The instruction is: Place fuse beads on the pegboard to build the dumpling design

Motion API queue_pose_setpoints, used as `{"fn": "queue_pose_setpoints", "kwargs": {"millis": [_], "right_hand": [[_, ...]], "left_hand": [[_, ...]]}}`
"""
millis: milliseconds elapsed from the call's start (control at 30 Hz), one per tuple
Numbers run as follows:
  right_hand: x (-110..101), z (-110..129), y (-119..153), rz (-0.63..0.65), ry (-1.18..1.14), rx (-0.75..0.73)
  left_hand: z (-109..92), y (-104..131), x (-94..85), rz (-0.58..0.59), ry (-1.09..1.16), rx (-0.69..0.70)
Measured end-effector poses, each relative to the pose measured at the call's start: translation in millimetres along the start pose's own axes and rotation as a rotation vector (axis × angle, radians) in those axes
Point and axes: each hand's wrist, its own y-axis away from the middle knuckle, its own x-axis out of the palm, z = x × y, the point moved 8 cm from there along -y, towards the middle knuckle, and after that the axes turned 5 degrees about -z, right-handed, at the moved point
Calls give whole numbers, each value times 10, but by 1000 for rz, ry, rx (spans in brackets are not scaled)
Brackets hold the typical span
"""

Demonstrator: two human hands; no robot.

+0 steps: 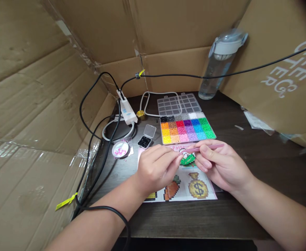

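Note:
My right hand (218, 162) grips a pair of pink tweezers (207, 148), held nearly level with the tips pointing left. My left hand (158, 167) is closed in a pinch at those tips; what its fingers hold, if anything, is hidden. Just behind and between the hands shows a green and white bead piece (188, 158), partly covered by fingers and tweezers. Beneath lies a printed pattern sheet (183, 195) with a carrot and a money bag on it. Beyond the hands stands a bead box (214, 136) with many coloured compartments, its clear lid (177, 104) folded back.
Left of the sheet are a small open box of black beads (144, 141) and a white dish (120, 149) with pink bits. Behind them lie a power strip (128, 111) and black cables (82, 104), one crossing my left forearm. A water bottle (218, 66) stands against the cardboard walls (173, 66).

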Motion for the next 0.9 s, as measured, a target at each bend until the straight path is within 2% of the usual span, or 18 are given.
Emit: {"fn": "queue_pose_setpoints", "kwargs": {"millis": [333,733,900], "right_hand": [[-38,-13,-8,-34,49,-7],[-42,-12,2,-15,57,-21],[-77,69,-7,-40,111,-52]], "left_hand": [[-10,-14,1,1,-8,4],[-8,-16,21,14,-8,-2],[-1,-35,-20,-3,-21,-13]]}}
